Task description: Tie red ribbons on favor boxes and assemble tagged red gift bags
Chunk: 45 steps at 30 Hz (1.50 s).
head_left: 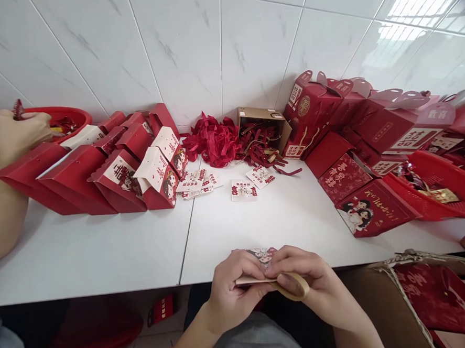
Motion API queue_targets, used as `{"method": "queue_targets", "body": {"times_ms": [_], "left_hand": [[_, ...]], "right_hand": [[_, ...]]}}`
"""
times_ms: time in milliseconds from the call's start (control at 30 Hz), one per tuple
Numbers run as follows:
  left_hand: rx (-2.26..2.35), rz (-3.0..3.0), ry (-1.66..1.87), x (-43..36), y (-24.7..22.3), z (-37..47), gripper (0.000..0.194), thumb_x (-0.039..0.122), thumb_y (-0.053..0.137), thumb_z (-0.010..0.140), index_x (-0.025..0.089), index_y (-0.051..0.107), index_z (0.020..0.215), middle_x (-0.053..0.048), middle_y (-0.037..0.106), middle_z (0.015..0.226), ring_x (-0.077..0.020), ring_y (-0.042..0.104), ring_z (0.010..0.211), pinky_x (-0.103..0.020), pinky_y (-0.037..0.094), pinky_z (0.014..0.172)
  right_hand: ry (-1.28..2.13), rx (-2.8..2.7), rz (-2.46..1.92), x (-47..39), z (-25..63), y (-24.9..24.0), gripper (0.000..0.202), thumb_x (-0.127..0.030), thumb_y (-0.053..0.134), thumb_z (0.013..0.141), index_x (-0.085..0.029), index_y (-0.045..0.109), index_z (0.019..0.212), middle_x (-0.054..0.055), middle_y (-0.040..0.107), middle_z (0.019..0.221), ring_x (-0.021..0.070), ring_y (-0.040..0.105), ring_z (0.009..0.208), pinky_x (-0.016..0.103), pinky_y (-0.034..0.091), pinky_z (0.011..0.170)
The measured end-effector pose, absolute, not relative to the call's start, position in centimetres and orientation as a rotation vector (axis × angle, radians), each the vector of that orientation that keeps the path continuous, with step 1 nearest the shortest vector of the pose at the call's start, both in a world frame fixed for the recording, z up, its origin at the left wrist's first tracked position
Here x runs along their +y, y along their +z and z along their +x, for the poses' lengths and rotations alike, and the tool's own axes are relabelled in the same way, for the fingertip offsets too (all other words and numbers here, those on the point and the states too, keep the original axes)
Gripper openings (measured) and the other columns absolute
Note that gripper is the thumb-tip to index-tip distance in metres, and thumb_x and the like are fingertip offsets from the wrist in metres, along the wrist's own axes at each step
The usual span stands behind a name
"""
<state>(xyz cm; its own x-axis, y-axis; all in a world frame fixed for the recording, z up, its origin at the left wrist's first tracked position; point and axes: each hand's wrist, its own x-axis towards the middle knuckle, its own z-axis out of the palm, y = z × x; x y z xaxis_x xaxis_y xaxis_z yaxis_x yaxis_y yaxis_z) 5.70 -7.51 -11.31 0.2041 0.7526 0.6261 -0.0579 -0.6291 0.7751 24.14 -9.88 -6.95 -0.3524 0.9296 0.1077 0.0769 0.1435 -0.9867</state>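
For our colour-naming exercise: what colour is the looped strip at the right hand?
The looped strip is pale yellow; the head view shows it.

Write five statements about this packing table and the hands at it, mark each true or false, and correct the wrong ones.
1. The left hand lies flat on the white table. False: it pinches a printed piece at the table's near edge.
2. The right hand has a looped pale yellow band in its grip. True.
3. The tangle of red ribbons lies to the right of the open cardboard box. False: it lies to the left of that box.
4. Small printed cards lie on the table in front of the ribbons. True.
5. Another person's hand shows at the right edge. False: it is at the left, by a red basket.
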Motion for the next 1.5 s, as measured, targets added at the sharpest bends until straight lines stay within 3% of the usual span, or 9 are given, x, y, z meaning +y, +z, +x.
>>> {"method": "queue_targets", "body": {"times_ms": [267, 467, 700, 867, 1033, 1133, 1300, 1433, 1500], "left_hand": [[0.661, 1.844, 1.504, -8.0, -11.4, 5.8, 0.021, 0.024, 0.075, 0.084, 0.021, 0.053, 0.082, -0.001, 0.070, 0.073, -0.0147, 0.068, 0.066, -0.030, 0.054, 0.072], [0.628, 1.826, 1.540, -7.9, -11.7, 5.8, 0.023, 0.024, 0.074, 0.085, 0.023, 0.052, 0.093, 0.001, 0.070, 0.072, -0.0144, 0.068, 0.065, -0.033, 0.054, 0.078], [0.665, 1.754, 1.509, -8.1, -11.7, 5.8, 0.022, 0.020, 0.076, 0.081, 0.022, 0.057, 0.092, -0.001, 0.070, 0.074, -0.0150, 0.067, 0.067, -0.028, 0.055, 0.069], [0.651, 1.868, 1.507, -7.9, -11.3, 5.7, 0.028, 0.019, 0.076, 0.081, 0.022, 0.064, 0.106, -0.002, 0.073, 0.076, -0.0159, 0.069, 0.068, -0.030, 0.057, 0.075], [0.678, 1.938, 1.434, -7.7, -11.0, 5.4, 0.016, 0.019, 0.075, 0.081, 0.018, 0.074, 0.097, -0.007, 0.070, 0.081, -0.0170, 0.070, 0.071, -0.028, 0.059, 0.068], [0.659, 1.970, 1.450, -7.6, -11.0, 5.2, 0.012, 0.018, 0.076, 0.080, 0.016, 0.075, 0.092, -0.009, 0.068, 0.082, -0.0167, 0.067, 0.071, -0.027, 0.060, 0.066], [0.554, 1.943, 1.394, -7.3, -10.8, 5.5, 0.009, 0.012, 0.070, 0.083, 0.018, 0.072, 0.090, -0.008, 0.074, 0.085, -0.0218, 0.071, 0.089, -0.035, 0.062, 0.082], [0.343, 2.044, 1.243, -6.5, -8.8, 7.6, 0.014, 0.008, 0.068, 0.084, 0.018, 0.072, 0.093, -0.005, 0.075, 0.090, -0.0194, 0.072, 0.094, -0.029, 0.061, 0.085], [0.086, 2.068, 1.146, -6.1, -7.3, 10.1, 0.014, 0.009, 0.068, 0.085, 0.018, 0.071, 0.095, -0.005, 0.075, 0.090, -0.0184, 0.073, 0.091, -0.028, 0.061, 0.085]], "right_hand": [[1.221, -1.733, -0.892, -10.6, 24.5, -7.4, 0.032, -0.016, 0.063, 0.090, -0.038, 0.072, 0.111, 0.003, 0.058, 0.096, 0.0159, 0.059, 0.087, 0.029, 0.050, 0.075], [1.194, -1.677, -1.077, -11.6, 24.3, -7.5, 0.027, -0.020, 0.063, 0.089, -0.031, 0.057, 0.114, 0.004, 0.059, 0.104, 0.0191, 0.059, 0.095, 0.032, 0.050, 0.084], [1.080, -1.747, -0.967, -11.5, 23.8, -7.7, 0.031, -0.013, 0.061, 0.089, -0.032, 0.062, 0.114, 0.005, 0.057, 0.103, 0.0202, 0.059, 0.097, 0.034, 0.051, 0.085], [1.083, -1.738, -0.875, -11.3, 24.1, -8.1, 0.034, -0.010, 0.053, 0.091, -0.034, 0.064, 0.112, 0.005, 0.053, 0.102, 0.0201, 0.058, 0.095, 0.035, 0.051, 0.080], [1.075, -1.792, -0.869, -11.5, 24.6, -8.4, 0.041, -0.007, 0.056, 0.085, -0.033, 0.062, 0.116, 0.006, 0.051, 0.105, 0.0236, 0.056, 0.104, 0.040, 0.050, 0.088], [1.066, -1.775, -0.891, -11.4, 24.2, -8.7, 0.044, -0.005, 0.063, 0.080, -0.033, 0.062, 0.114, 0.005, 0.051, 0.107, 0.0220, 0.057, 0.104, 0.036, 0.051, 0.088], [0.967, -1.655, -0.931, -11.6, 23.2, -8.7, 0.033, -0.007, 0.068, 0.083, -0.031, 0.068, 0.106, 0.004, 0.057, 0.101, 0.0177, 0.063, 0.096, 0.031, 0.054, 0.085], [0.761, -1.487, -1.013, -14.6, 24.3, -7.1, 0.025, -0.010, 0.072, 0.082, -0.025, 0.072, 0.102, 0.005, 0.061, 0.097, 0.0171, 0.066, 0.091, 0.031, 0.055, 0.087], [0.627, -1.411, -1.117, -17.7, 25.8, -5.9, 0.031, -0.009, 0.069, 0.083, -0.025, 0.068, 0.110, 0.006, 0.065, 0.098, 0.0176, 0.067, 0.092, 0.032, 0.055, 0.089]]}}
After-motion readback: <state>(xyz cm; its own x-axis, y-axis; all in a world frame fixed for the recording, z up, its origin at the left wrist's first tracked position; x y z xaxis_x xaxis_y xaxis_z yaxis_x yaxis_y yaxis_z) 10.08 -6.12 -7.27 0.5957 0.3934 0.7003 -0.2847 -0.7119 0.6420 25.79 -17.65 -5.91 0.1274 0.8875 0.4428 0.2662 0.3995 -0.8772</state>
